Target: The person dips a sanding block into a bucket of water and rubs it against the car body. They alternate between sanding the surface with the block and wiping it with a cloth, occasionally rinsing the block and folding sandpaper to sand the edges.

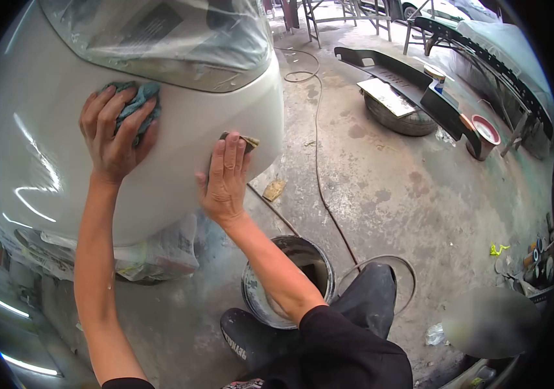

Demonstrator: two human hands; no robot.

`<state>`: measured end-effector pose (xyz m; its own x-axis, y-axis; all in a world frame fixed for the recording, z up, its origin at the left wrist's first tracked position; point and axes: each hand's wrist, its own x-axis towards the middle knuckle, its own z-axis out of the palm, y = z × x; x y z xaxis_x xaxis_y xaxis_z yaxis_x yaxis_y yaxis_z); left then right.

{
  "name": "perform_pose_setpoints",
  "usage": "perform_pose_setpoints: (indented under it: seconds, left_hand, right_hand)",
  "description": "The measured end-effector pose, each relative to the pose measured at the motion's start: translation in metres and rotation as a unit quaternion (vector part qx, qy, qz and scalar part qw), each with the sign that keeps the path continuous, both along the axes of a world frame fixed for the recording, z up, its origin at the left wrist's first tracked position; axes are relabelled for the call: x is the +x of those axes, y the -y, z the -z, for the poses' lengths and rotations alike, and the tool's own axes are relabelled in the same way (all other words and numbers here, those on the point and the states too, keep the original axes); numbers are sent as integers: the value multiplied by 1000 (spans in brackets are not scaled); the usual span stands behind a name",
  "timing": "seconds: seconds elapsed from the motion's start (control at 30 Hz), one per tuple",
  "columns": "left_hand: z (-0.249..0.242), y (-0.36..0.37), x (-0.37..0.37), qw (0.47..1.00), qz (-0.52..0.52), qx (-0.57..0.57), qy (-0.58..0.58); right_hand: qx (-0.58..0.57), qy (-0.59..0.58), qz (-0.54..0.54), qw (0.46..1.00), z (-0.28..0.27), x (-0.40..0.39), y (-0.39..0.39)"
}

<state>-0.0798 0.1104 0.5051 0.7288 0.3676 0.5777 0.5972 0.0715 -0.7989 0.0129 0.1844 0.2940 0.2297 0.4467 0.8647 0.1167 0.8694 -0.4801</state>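
My left hand (114, 133) grips a crumpled teal cloth (142, 107) and presses it to the white car body panel (173, 149), just under the plastic-covered lamp area. Lower and to the right, my right hand (226, 178) lies with its fingers together over a piece of sandpaper (250, 141), against the same panel near its right edge. Only the paper's dark and yellowish edges show past the fingertips. Clear plastic sheeting (173, 45) covers the part above the panel.
Between my legs stands a bucket (250, 295), below my right forearm. A hose (318, 149) runs along the concrete floor, with a yellowish scrap (274, 190) nearby. Further right are a tire (397, 123), a dark bumper piece (406, 81) and a red-rimmed bucket (486, 129).
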Motion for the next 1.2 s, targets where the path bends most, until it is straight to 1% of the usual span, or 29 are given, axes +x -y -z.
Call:
perform_pose_setpoints:
  seconds: [0.07, 0.13, 0.17, 0.2, 0.3, 0.33, 0.37, 0.4, 0.43, 0.47, 0.53, 0.57, 0.6, 0.67, 0.73, 0.77, 0.8, 0.87, 0.93, 0.97, 1.03, 1.13, 1.2]
  left_hand:
    - [1, -1, -2, 1000, 3, -1, 0]
    - [1, -1, -2, 1000, 3, -4, 1]
    - [1, -1, -2, 1000, 3, -5, 0]
    - [2, 1, -2, 1000, 0, -10, 1]
    - [1, 0, 0, 1000, 2, -3, 0]
    - [1, 1, 0, 1000, 1, -3, 3]
    - [1, 0, 0, 1000, -1, -7, 3]
    - [0, -2, 0, 1000, 1, -6, 0]
    - [0, -1, 0, 1000, 2, -10, -2]
    - [0, -1, 1, 1000, 6, -7, -2]
    - [-1, -2, -1, 1000, 13, -7, 3]
    - [-1, -1, -2, 1000, 15, -9, 6]
    - [-1, -1, -1, 1000, 12, -10, 18]
    - [-2, 0, 5, 999, 3, -23, 37]
    - [-2, 4, 8, 999, -20, -40, 20]
    - [0, 4, 10, 998, -31, -45, 12]
    - [10, 1, 13, 996, -40, -80, 4]
    - [33, -6, 26, 986, -62, -151, -14]
    - [48, -33, 63, 981, -97, -163, -40]
    - [58, -48, 84, 977, -116, -170, -49]
    - [60, -88, 123, 980, -128, -141, -62]
    - [69, -137, 143, 958, -209, -153, -120]
    - [93, -155, 146, 927, -289, -188, -151]
  right_hand:
    - [1, -29, -3, 1000, -22, 19, -21]
    - [-112, -83, -116, 983, -67, 53, -63]
    - [-168, -112, -171, 964, -88, 69, -79]
    - [-219, -115, -178, 953, -99, 78, -82]
    - [-109, -45, -39, 992, -74, 73, -67]
    - [-110, -28, -62, 992, -75, 82, -75]
    - [-172, -10, -162, 972, -84, 94, -97]
    - [-233, 10, -262, 936, -104, 109, -127]
    - [-295, 29, -360, 885, -113, 116, -139]
    - [-261, 8, -347, 901, -106, 111, -140]
    - [-183, -31, -315, 931, -86, 89, -148]
    - [-102, -40, -239, 965, -72, 82, -127]
    - [-24, -49, -161, 985, -50, 78, -92]
    - [7, 20, -136, 990, -12, 78, -35]
    - [-9, 142, -221, 965, 43, 86, 3]
    - [-41, 191, -238, 952, 78, 88, 13]
    - [-72, 238, -255, 935, 114, 92, 18]
    - [-170, 266, -221, 923, 174, 110, 24]
    - [-221, 293, -201, 908, 224, 128, 26]
    - [-214, 296, -175, 914, 244, 134, 25]
    - [-235, 306, -179, 905, 249, 146, 21]
    - [-217, 288, -180, 915, 243, 150, 17]
    - [-241, 287, -206, 904, 248, 154, 22]
